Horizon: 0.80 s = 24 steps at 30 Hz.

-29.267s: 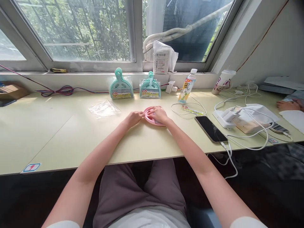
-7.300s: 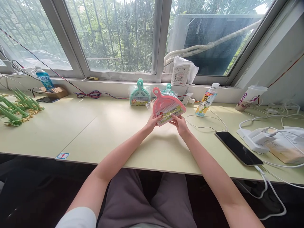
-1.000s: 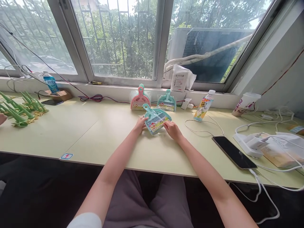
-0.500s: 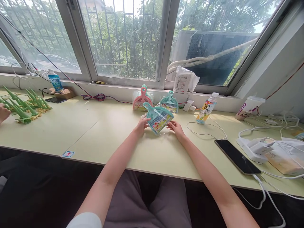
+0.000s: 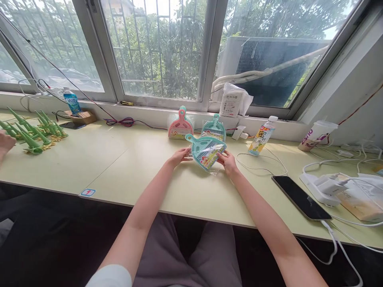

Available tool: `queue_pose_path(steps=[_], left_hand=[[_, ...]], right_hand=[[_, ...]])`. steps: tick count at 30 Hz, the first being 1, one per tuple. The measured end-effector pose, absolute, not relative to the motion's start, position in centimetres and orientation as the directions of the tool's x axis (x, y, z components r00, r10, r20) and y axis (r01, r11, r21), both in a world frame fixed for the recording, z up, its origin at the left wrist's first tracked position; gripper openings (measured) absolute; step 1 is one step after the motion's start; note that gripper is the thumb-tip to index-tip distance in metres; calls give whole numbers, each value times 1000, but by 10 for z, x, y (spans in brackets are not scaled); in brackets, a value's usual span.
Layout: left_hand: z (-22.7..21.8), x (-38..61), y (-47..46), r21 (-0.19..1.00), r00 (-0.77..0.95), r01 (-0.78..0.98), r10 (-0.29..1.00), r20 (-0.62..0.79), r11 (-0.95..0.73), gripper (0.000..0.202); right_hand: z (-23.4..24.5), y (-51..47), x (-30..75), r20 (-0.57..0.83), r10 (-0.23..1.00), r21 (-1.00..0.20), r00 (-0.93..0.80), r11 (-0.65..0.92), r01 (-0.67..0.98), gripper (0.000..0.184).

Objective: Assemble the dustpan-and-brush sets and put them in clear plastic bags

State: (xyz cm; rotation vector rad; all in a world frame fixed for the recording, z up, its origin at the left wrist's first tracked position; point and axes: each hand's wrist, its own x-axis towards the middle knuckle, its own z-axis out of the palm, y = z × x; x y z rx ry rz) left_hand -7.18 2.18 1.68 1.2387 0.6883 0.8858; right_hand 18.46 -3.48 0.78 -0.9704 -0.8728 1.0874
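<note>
A mint-green dustpan-and-brush set (image 5: 206, 150) in clear plastic wrap is held tilted above the table, its handle pointing up and left. My right hand (image 5: 229, 162) grips its lower right edge by the printed card. On the other side my left hand (image 5: 181, 156) has its fingers closed at the wrap along the set's left edge; the fingertips partly hide behind the plastic. Just behind, a second mint-green set (image 5: 215, 122) leans upright against the wall under the window. Beside that one stands a pink dustpan set (image 5: 180, 126), with green ones showing behind it.
Green cone-shaped plastic pieces (image 5: 32, 137) lie at the left, near another person's hand (image 5: 5, 142). A drink bottle (image 5: 262, 136), a phone (image 5: 301, 198), a power strip (image 5: 321, 190), a cup (image 5: 317, 135) and loose white cables occupy the right. The table's front edge (image 5: 191, 217) runs before my lap.
The held dustpan set has shifted right and turned clockwise, its handle dropping lower. The left hand's fingers have moved from near the handle toward the wrap at the left edge.
</note>
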Motion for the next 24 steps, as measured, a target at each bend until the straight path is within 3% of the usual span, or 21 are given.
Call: queue_pose_path(steps=[6,10,14,18,21,24], left_hand=[[15,-84,35,952,227,-300,974,8,62,26],[19,-108,44,942,-152,-335,988,-32,-21,24],[21,-131,51,963,-485,-269,866,-124,-13,40],[20,-141,49,984,-655,-172,741,-148,45,34],[23,-143,43,994,-763,-80,637,-105,68,37],[31,-139,37,993,-859,116,505,84,32,47]], right_hand=[[15,-38,182,118,977,-948,179,164,-272,38],[13,-37,188,114,967,-946,227,176,-272,34],[8,-33,200,91,940,-930,328,198,-310,30],[4,-31,203,74,912,-917,403,221,-331,28],[2,-31,202,66,898,-919,436,225,-325,28],[2,-31,201,70,899,-920,431,226,-321,30]])
